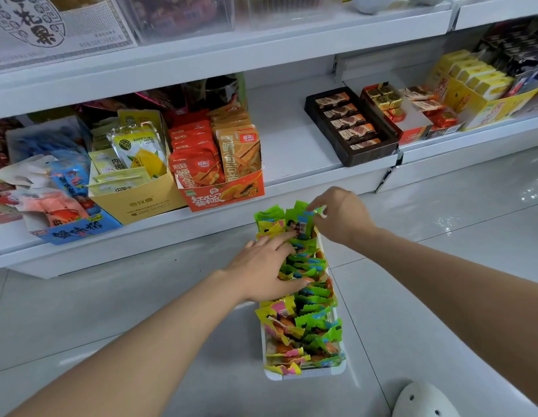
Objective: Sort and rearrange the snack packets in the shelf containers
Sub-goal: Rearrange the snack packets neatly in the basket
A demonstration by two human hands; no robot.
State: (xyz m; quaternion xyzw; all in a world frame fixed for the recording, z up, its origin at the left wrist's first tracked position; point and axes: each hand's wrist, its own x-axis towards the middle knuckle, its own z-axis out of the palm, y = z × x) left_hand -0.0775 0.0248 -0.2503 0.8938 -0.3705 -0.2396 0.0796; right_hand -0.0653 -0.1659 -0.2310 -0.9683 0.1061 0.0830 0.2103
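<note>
**Two hands in one tray of packets on the floor**

Two white shelves (pixel 291 145) cross the upper half of the frame, one above the other. On the lower one, from left to centre, stand three open cartons: a blue carton (pixel 78 228) at far left, a yellow carton (pixel 141 200) beside it, and a red carton (pixel 228 192) holding two rows of pouches. At upper right sit one dark chocolate box (pixel 352 130), showing five bars in a row, and one yellow box (pixel 484 97).

One white tray (pixel 306 373) lies on the tiled floor (pixel 111 311) at lower centre, just in front of the shelf. Its long axis runs from the bottom of the frame up toward the shelf, leaning slightly left at the far end. It is filled with small green, yellow and pink packets (pixel 315 326), too many and too overlapped to count, most standing on edge across the tray.

The left hand (pixel 267 266) rests on the packets mid-tray, fingers spread and fairly straight, grasping nothing. The right hand (pixel 340 218), at the tray's far end, pinches the top of one green packet (pixel 317 212).

One white shoe (pixel 424 401) shows at the bottom right.
</note>
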